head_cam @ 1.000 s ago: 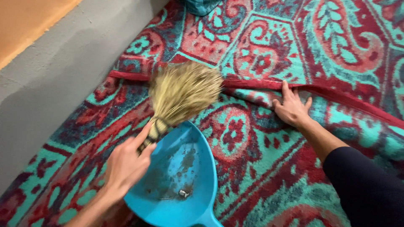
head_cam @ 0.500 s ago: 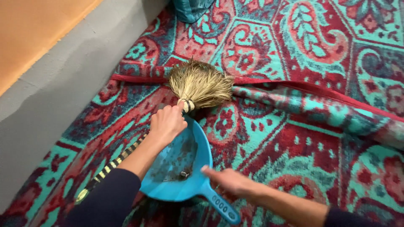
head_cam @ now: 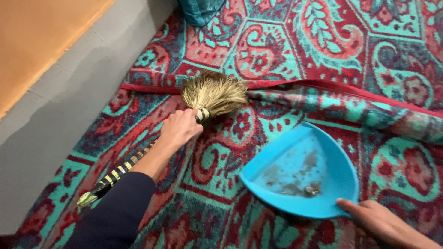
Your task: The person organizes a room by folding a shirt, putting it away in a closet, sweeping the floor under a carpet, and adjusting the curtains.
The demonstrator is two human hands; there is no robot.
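You are gripping the straw hand broom [head_cam: 213,94] with your left hand [head_cam: 179,127] closed low on its striped handle, right behind the bristles, which gives you firm control as they are pressing into the folded carpet edge [head_cam: 295,87]. Your right hand [head_cam: 383,222] is closing on the back rim of the blue dustpan [head_cam: 304,173], which is lying flat on the carpet just below that fold with its mouth facing the broom. Some dirt is sitting inside the pan.
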